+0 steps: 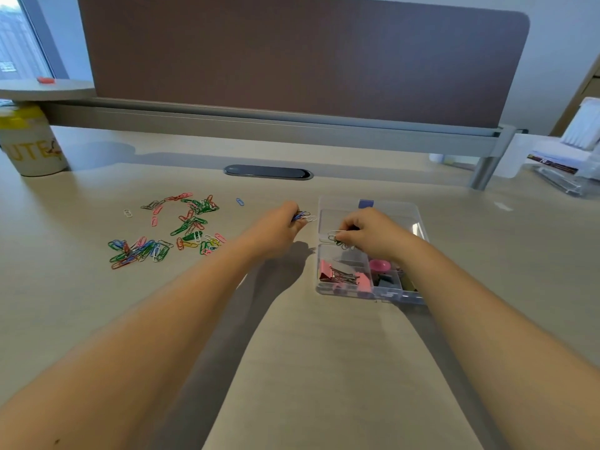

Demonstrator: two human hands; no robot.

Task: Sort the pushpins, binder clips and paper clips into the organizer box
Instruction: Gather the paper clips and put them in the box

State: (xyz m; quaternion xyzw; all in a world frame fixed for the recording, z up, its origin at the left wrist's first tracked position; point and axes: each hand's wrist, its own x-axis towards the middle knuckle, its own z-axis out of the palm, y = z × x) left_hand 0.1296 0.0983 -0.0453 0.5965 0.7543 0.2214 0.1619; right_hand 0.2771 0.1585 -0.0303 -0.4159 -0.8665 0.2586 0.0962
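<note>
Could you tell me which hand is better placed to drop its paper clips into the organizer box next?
Right hand: it pinches clips directly over the clear plastic organizer box; the left hand holds its clips beside it.

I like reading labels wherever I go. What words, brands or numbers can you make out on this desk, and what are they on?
"UTE": yellow letters on the white cup at the far left; its left edge is cut off, so the word may be longer.
Booklet in the clear tray at the far right: print too small and blurred to read.
Organizer box: a blue tab, with no text that can be read.
</note>
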